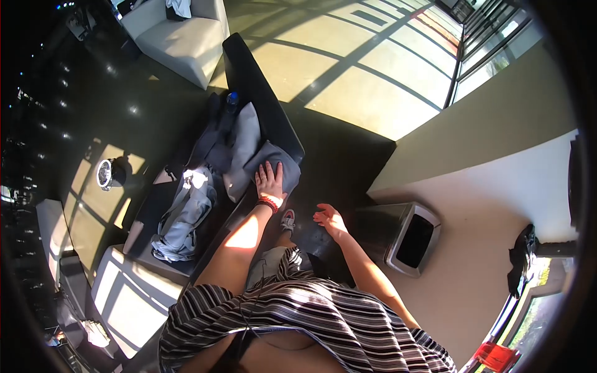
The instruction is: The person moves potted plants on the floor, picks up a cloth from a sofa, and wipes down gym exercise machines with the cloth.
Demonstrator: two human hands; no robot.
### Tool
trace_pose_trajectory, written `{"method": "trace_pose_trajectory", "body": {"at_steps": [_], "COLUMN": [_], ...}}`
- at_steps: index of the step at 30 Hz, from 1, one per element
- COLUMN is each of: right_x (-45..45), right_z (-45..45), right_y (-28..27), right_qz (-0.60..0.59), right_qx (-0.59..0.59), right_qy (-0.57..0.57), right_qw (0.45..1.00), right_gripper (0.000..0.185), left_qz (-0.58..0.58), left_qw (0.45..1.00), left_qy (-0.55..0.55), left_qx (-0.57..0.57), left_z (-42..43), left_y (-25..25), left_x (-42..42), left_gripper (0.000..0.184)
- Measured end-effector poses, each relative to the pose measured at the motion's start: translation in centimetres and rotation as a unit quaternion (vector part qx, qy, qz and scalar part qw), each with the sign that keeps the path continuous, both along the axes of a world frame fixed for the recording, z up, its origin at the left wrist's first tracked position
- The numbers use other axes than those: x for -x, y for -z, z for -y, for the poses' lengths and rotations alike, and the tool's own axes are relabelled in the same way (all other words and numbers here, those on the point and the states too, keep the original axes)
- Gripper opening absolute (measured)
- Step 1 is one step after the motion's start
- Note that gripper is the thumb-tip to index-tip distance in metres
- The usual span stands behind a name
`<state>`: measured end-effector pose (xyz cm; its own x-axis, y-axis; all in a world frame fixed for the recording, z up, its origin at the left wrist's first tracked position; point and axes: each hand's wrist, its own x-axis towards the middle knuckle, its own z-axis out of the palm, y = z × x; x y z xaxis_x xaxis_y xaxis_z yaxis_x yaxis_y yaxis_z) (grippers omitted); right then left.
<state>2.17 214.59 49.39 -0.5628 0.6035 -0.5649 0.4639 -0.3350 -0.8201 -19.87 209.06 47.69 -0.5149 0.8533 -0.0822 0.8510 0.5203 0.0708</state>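
My left hand (269, 182), with a red beaded bracelet at the wrist, lies flat with fingers spread on a grey-blue cushion (290, 168) at the near end of a dark sofa (258, 84). Beside it leans a lighter grey pillow (246, 140). Nothing is in my right hand (331, 220), which hovers over the dark floor to the right with its fingers loosely stretched. On the sofa seat rests a grey backpack (186, 221), and dark cloth (211, 146) lies behind it. A blue-topped bottle (232, 99) stands near the backrest.
To my right, a bin with a light rim (407, 242) stands by the wall. A pale armchair (177, 40) is beyond the sofa, and another pale seat (134, 298) is at lower left. A round-topped object (106, 175) stands on the sunlit floor at left.
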Motion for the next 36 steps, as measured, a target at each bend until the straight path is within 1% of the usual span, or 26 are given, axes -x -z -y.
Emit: {"method": "trace_pose_trajectory", "body": {"at_steps": [1,2,4,7,10,12,14,16,18,21,24,28,32,36], "right_x": [0.7,1.3,2.5,3.5,3.7,3.8,4.2,4.9,4.6,6.1,6.3,6.1,7.1,8.8], "right_z": [-1.6,-3.1,-6.2,-10.0,-12.8,-14.6,-16.8,-19.8,-22.4,-28.2,-33.3,-39.4,-43.0,-45.0], "right_y": [0.1,0.2,0.3,-0.8,-1.1,-0.7,-0.8,-0.2,0.2,0.2,-0.7,1.5,2.1,3.4], "right_qz": [-0.007,0.010,0.001,-0.026,-0.031,-0.026,-0.005,-0.018,-0.013,-0.028,-0.043,-0.063,-0.063,-0.077], "right_qx": [-0.008,-0.001,-0.036,-0.026,-0.013,0.016,0.038,0.039,0.041,0.019,0.022,0.063,0.075,0.095], "right_qy": [-0.018,-0.021,-0.033,0.025,0.043,0.042,0.028,-0.001,-0.029,-0.063,-0.064,-0.081,-0.103,-0.122], "right_qw": [1.000,1.000,0.999,0.999,0.999,0.999,0.999,0.999,0.999,0.997,0.997,0.993,0.990,0.985], "right_gripper": [0.039,0.039,0.039,0.038,0.037,0.037,0.037,0.038,0.039,0.042,0.040,0.037,0.035,0.036], "left_qz": [0.018,0.038,0.069,0.094,0.108,0.104,0.108,0.113,0.120,0.096,0.057,0.048,0.059,0.027], "left_qw": [1.000,0.999,0.996,0.992,0.987,0.981,0.975,0.969,0.961,0.948,0.942,0.935,0.931,0.927], "left_qy": [0.001,-0.013,-0.036,-0.076,-0.113,-0.149,-0.187,-0.215,-0.250,-0.305,-0.331,-0.348,-0.358,-0.372], "left_qx": [-0.004,-0.018,-0.042,-0.031,-0.033,-0.065,-0.050,-0.046,-0.025,0.002,0.019,0.043,0.049,0.047], "left_z": [-1.8,-3.5,-6.9,-10.2,-12.4,-13.7,-15.6,-17.4,-18.2,-20.4,-21.6,-22.3,-22.6,-24.2], "left_y": [0.1,0.1,-0.1,-0.7,-0.6,0.2,0.4,0.1,0.3,0.0,0.4,0.5,0.6,0.4], "left_x": [0.4,0.7,1.6,2.3,3.0,4.0,5.9,8.2,8.4,9.0,8.9,8.8,9.0,10.0], "left_gripper": [0.107,0.108,0.110,0.110,0.108,0.104,0.104,0.104,0.104,0.103,0.103,0.102,0.102,0.103]}}
